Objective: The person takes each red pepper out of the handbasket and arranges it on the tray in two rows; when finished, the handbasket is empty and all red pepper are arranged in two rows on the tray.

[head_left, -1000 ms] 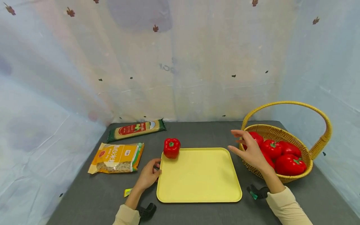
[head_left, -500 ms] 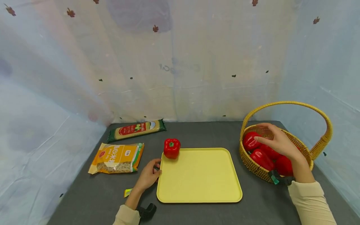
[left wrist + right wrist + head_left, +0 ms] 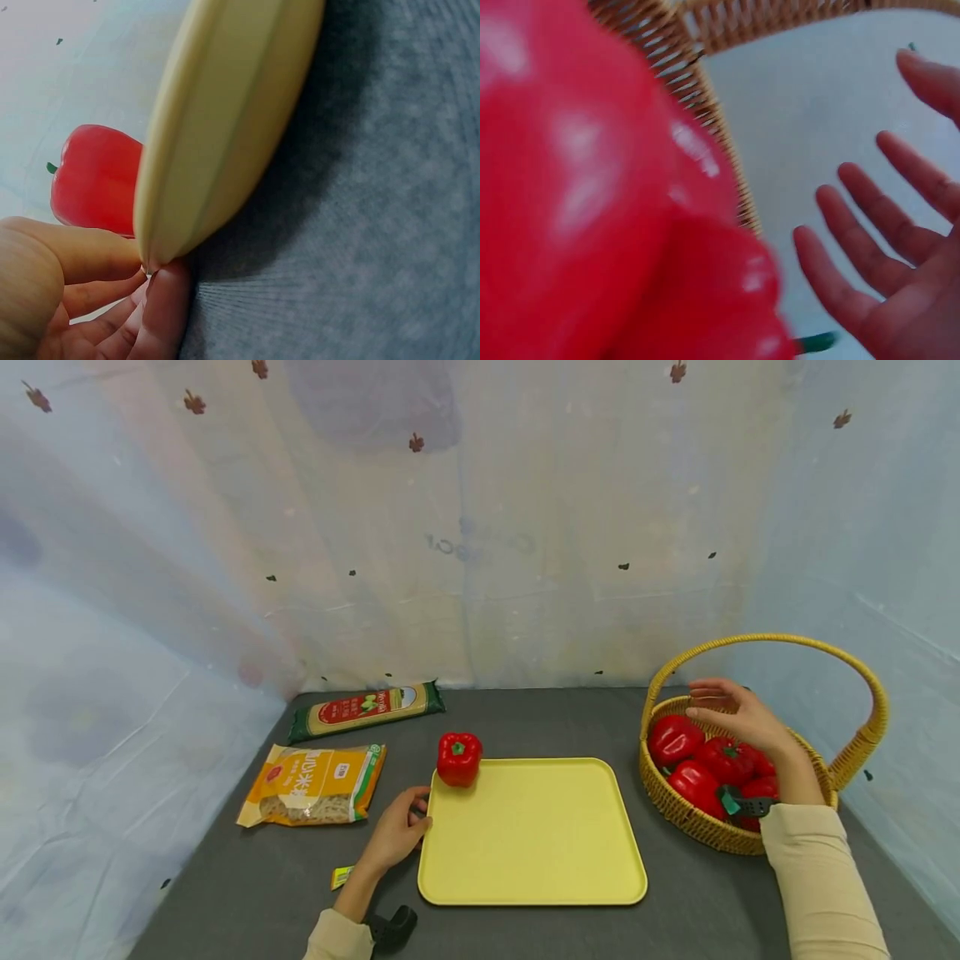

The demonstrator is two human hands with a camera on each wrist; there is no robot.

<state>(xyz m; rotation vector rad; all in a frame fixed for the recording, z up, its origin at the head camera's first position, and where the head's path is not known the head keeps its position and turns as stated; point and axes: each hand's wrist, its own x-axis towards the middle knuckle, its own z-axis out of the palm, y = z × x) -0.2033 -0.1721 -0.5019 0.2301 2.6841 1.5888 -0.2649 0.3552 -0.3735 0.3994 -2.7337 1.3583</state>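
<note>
My left hand (image 3: 396, 832) pinches the left rim of a yellow tray (image 3: 532, 831) between thumb and fingers; the left wrist view shows the grip close up at the tray's edge (image 3: 217, 112). A red bell pepper (image 3: 459, 762) with a green stem sits at the tray's far left corner. Over the wicker basket (image 3: 693, 828) on the right hovers my right hand (image 3: 742, 720), its fingers spread and holding nothing. Beneath and beside it, several red bell peppers (image 3: 675, 740) fill the basket. In the right wrist view the fingers (image 3: 847, 274) are apart from the peppers (image 3: 577, 187).
An orange bag of noodles (image 3: 315, 783) lies left of the tray, with a long green and red packet (image 3: 367, 709) behind it. A small yellow packet (image 3: 341, 877) is by the left wrist. The basket's tall handle (image 3: 765, 637) arches over the right hand.
My right hand has moved right from the basket's left side to above its inside, then slightly farther toward the back. The left hand stays at the tray rim.
</note>
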